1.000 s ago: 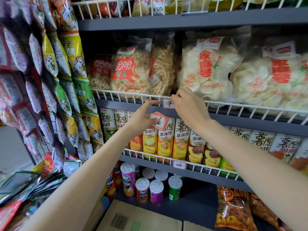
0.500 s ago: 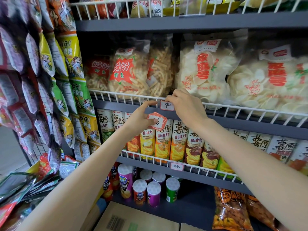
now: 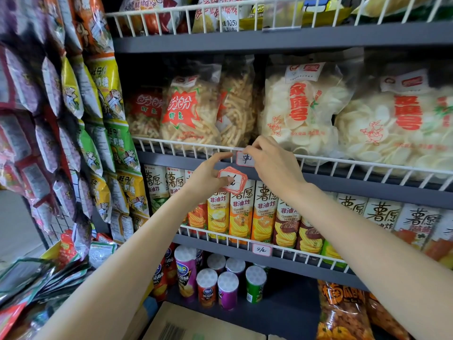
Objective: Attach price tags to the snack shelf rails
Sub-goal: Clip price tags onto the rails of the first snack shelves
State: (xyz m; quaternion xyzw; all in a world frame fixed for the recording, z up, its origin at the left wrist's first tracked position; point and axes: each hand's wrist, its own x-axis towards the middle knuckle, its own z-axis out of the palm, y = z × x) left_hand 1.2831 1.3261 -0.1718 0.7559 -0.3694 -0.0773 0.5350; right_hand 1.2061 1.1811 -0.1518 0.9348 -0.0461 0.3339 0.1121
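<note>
The step in hand is fixing 1 price tag [image 3: 245, 158] onto the white wire rail [image 3: 186, 145] of the middle shelf, in front of the bags of snack sticks [image 3: 188, 116]; the right hand [image 3: 272, 163] pinches the tag's top edge between thumb and fingertips, right at the rail's upper wire, while the tag's lower part hangs against the rail's short uprights. The left hand [image 3: 208, 179] sits just beside it, lower and to the left; it grips a small stack of red-edged tags [image 3: 231, 180] under the thumb, and its forefinger stretches up toward the rail next to the tag being hung. Whether the tag has caught on the wire cannot be told, since the fingers cover its top. 1 tag [image 3: 262, 249] already hangs on the rail of the shelf below, in front of the upright chip boxes [image 3: 241, 212]. By my reading the next move calls for pressing the tag's top firmly over the wire, then letting go gently to check it stays; after that, drawing 1 fresh tag from the stack for the next stretch of rail.
</note>
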